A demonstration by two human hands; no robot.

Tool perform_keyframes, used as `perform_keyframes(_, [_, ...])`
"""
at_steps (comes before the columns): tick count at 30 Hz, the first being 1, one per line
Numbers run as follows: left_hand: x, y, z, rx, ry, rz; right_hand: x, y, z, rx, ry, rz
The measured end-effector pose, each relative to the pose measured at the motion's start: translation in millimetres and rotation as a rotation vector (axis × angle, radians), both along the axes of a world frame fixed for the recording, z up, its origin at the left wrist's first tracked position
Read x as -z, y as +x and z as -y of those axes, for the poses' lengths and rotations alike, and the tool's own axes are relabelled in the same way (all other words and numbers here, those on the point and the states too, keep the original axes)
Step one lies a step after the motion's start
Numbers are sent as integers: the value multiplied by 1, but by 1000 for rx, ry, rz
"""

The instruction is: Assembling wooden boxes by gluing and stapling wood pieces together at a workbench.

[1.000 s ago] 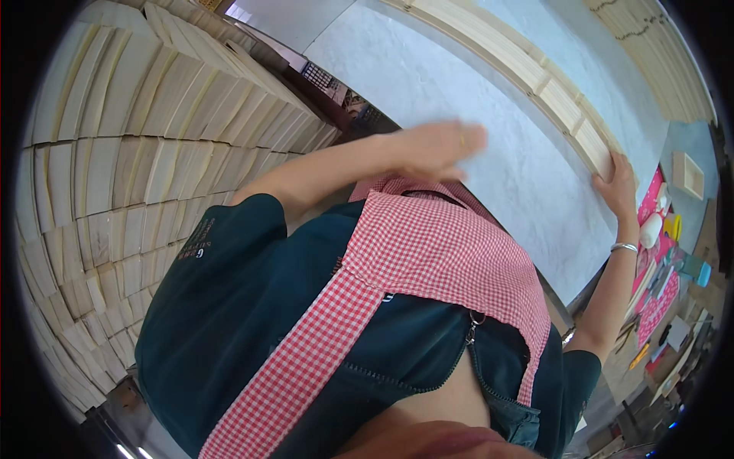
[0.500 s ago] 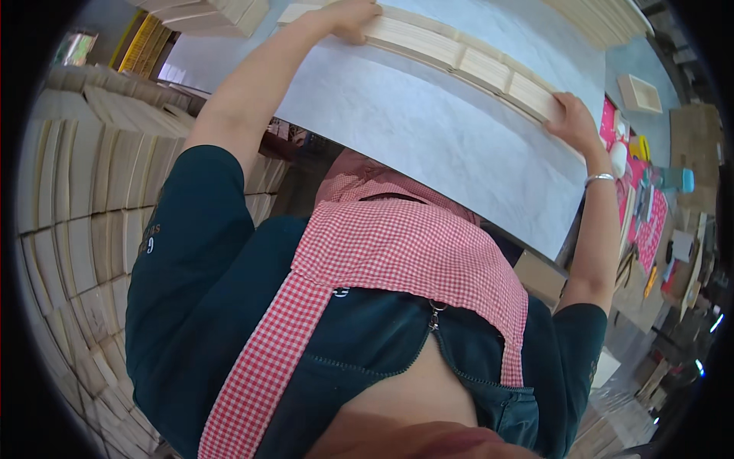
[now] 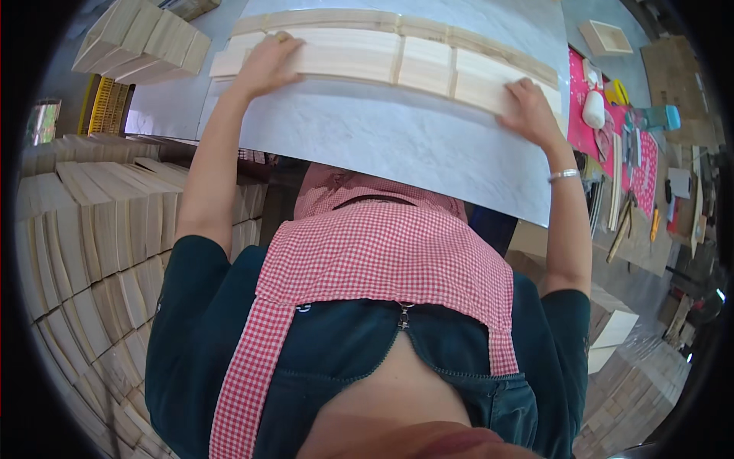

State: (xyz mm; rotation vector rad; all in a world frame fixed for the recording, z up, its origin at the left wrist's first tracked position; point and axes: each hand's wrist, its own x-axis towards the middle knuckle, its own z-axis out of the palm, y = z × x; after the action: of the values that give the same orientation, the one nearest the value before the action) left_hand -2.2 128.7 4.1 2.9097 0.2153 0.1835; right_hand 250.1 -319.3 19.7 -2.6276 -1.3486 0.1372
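Note:
Across the light marbled tabletop point(image 3: 336, 130) lies a row of pale wooden pieces point(image 3: 344, 57), set end to end in several sections. My left hand point(image 3: 269, 63) grips the row near its left end, thumb on the near side and fingers over the top. Toward the right end, my right hand point(image 3: 529, 111) is clasped over the same row, its fingertips on the wood. Along the far side of the row runs a longer, slightly darker wooden strip point(image 3: 336, 21).
Stacked wooden pieces point(image 3: 99, 222) rise on my left, and a wooden block stack point(image 3: 141, 42) stands on the table's far left. At right are a small wooden box point(image 3: 606, 38), a white bottle point(image 3: 593, 109), yellow tape point(image 3: 621, 92) and a blue-lidded container point(image 3: 664, 118).
The view has tilted and turned, so the whole wooden row now shows. Both hands remain on the row, the left one now nearer its left end in the picture.

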Motion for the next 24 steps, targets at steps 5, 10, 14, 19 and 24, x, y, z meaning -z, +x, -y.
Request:
perform_keyframes(5, [3, -26, 0, 46, 8, 12, -17, -21, 21, -27, -11, -30])
perform_keyframes(10, [6, -69, 24, 34, -229, -51, 6, -56, 43, -54, 19, -130])
perform_keyframes(14, [9, -61, 25, -38, -232, 7, 15, -48, 35, -35, 146, -47])
perform_keyframes(19, [-2, -90, 45, -71, -237, 102, 13, -80, 55, -25, 304, 22])
perform_keyframes(24, [23, -127, 67, -136, -339, 63, 19, -114, 80, 70, 295, -71])
